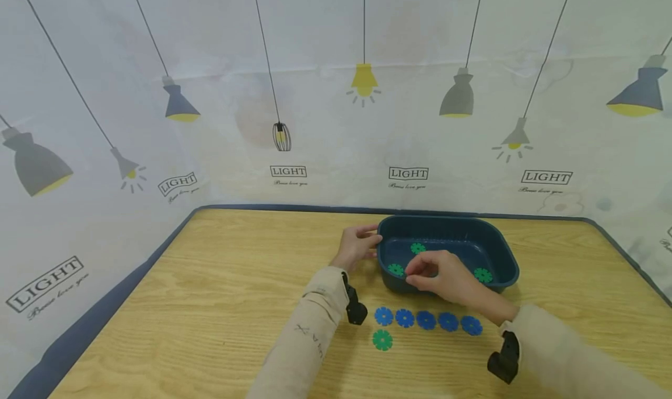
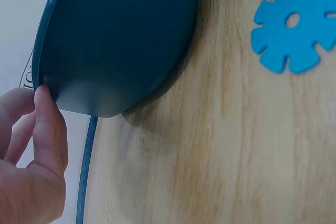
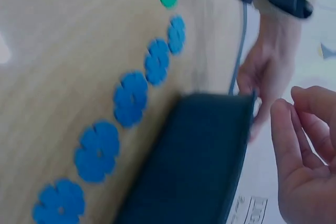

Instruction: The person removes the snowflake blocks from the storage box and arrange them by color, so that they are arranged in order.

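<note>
A dark blue plastic basin (image 1: 446, 226) stands near the back of the table. At its left end, my left hand (image 1: 357, 246) holds the rim, fingertips against the wall in the left wrist view. Over the basin's front rim reaches my right hand (image 1: 443, 276), fingers loosely bent and thumb near the index fingertip; nothing shows between them. Inside the basin lie green notched plastic discs: one toward the back (image 1: 417, 248), one by the right fingertips (image 1: 396, 269), and one at the right (image 1: 483, 275).
In front of the basin runs a row of several blue notched discs (image 1: 426, 320). Below the row's left end lies a green disc (image 1: 382, 340). The wooden table (image 1: 236, 282) meets a lamp-printed wall covering (image 1: 336, 154) along its back edge.
</note>
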{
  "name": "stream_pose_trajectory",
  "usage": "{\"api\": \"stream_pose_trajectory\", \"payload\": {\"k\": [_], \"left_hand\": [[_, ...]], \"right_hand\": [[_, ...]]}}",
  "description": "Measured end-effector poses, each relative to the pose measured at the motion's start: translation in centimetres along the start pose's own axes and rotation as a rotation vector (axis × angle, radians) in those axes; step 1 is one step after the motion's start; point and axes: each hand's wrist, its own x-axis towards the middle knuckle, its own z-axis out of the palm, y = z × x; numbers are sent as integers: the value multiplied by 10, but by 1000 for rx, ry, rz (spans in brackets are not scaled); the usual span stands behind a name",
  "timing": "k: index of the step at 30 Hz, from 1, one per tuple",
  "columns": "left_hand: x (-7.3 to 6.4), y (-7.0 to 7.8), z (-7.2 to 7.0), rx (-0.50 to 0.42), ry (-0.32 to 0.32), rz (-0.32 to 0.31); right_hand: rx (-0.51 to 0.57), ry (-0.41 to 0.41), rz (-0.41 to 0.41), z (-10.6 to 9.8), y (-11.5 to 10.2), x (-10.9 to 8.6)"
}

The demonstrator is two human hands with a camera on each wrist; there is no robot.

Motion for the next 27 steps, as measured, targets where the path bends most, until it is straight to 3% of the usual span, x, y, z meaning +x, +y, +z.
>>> {"api": "stream_pose_trajectory", "payload": {"k": [6,12,22,27], "left_hand": [[0,0,-1,3,-2,-5],[-1,1,-2,17,-10,-4],[-2,2,-3,21,-19,-4],[1,-1,-3,18,-17,-5]], "right_hand": [[66,18,37,-16,13,14],[33,26,68,-28,34,25],[95,-200,197,-43,67,36],[67,-221,246,-44,74,41]]}}
